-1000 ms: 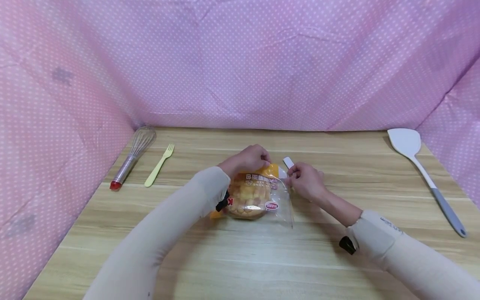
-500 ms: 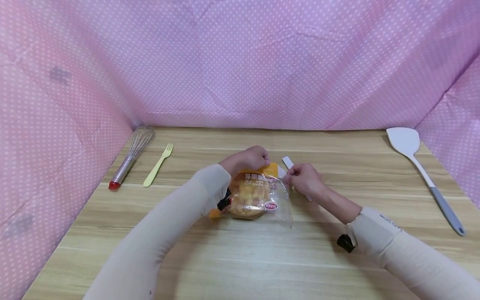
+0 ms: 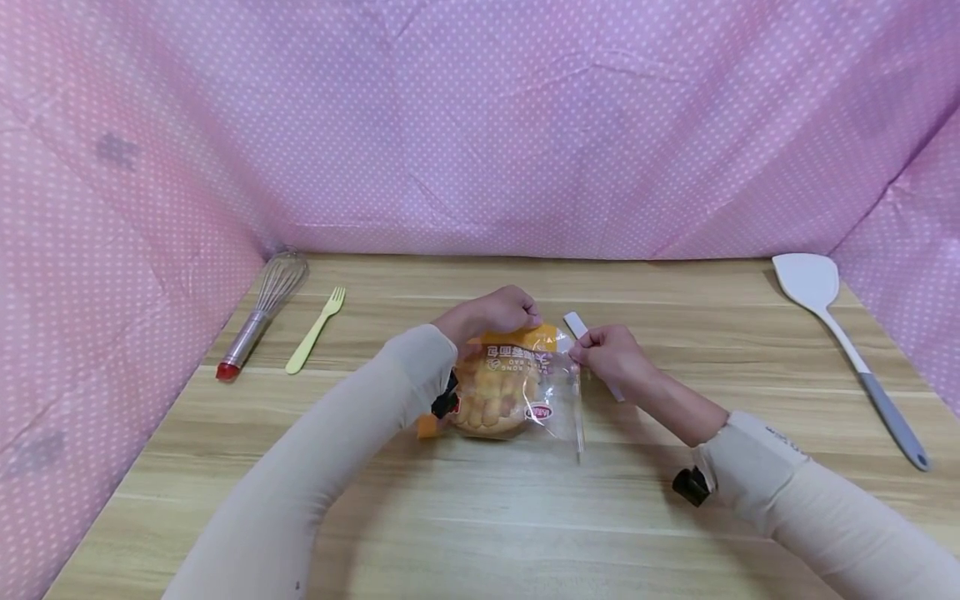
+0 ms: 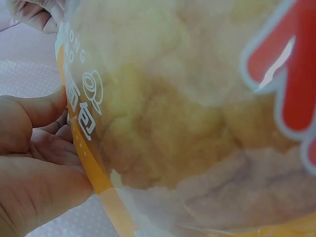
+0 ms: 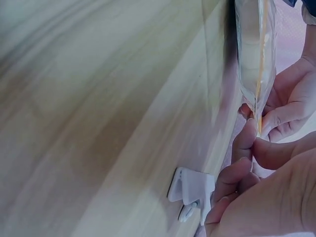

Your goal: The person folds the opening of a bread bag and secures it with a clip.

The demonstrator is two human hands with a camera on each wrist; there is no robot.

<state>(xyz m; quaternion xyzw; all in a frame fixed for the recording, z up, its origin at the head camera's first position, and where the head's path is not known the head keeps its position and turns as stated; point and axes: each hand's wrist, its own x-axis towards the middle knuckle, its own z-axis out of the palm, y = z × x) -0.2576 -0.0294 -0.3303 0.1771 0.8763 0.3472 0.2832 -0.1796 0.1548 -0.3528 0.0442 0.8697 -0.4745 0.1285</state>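
Note:
A clear and orange bag of bread (image 3: 498, 392), printed with lettering, is in the middle of the wooden table. My left hand (image 3: 506, 310) grips its orange far edge; in the left wrist view the thumb (image 4: 47, 108) presses that edge against the fingers. At the bag's right far corner, my right hand (image 3: 611, 354) pinches the film between thumb and fingertips, which the right wrist view shows close beside the left hand (image 5: 291, 103). Partly under my right hand lies a long white strip (image 3: 576, 323), which looks like a bag clip (image 5: 192, 190) in the right wrist view.
On the left lie a wire whisk (image 3: 258, 321) with a red end and a pale yellow fork (image 3: 315, 333). A white spatula (image 3: 808, 279) with a grey handle lies far right. Pink dotted cloth (image 3: 480, 133) walls the table at the back and sides.
Both hands keep their places on the bag's far edge. The bag's clear right end has straightened and turned slightly, and more of the white strip shows below my right hand.

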